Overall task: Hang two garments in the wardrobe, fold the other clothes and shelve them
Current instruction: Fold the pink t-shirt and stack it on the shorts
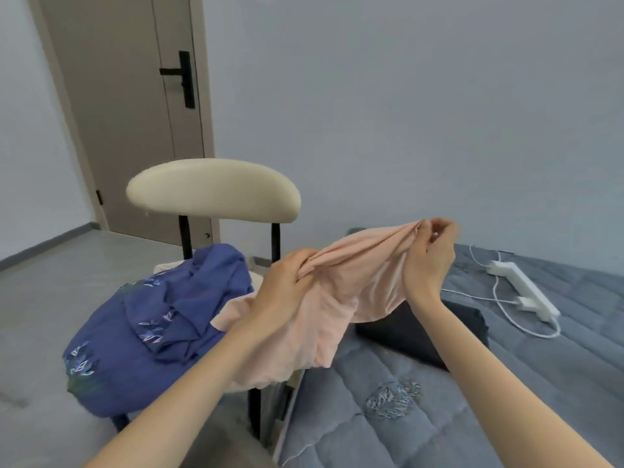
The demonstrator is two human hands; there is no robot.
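Head view: left hand point(287, 285) and right hand point(430, 255) grip a pink top point(337, 298); folded dark garment point(405, 329) below, blue dress point(141, 329) heaped leftward, most work seemingly remaining.

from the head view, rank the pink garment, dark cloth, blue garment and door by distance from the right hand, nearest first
1. pink garment: pinched in the fingers of the right hand.
2. dark cloth: on the bed, just under that wrist.
3. blue garment: on the chair to the left, past the left hand.
4. door: far back left.
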